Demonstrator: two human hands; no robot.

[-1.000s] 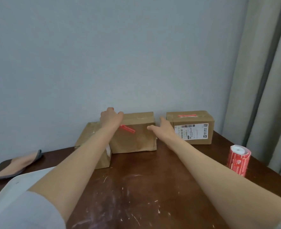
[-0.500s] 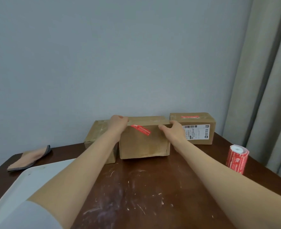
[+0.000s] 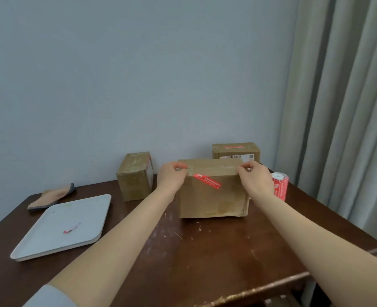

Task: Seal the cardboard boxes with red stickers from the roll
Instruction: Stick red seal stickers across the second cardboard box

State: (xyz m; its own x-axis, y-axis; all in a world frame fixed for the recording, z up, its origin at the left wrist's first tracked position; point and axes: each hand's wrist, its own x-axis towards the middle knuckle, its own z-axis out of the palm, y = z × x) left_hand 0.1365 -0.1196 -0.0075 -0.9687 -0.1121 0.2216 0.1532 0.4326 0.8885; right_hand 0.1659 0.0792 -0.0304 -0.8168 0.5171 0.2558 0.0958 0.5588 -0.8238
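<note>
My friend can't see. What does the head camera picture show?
A left hand and a right hand grip the top corners of a cardboard box bearing a slanted red sticker, on a dark wooden table. Behind stand a second box and a labelled box; a sticker roll stands right, a white tray lies left.

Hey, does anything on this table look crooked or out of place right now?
Yes. The red sticker on the nearest box sits slanted on its front face, not straight across the top seam. A red scrap lies on the white tray, and white scuffs mark the table.
</note>
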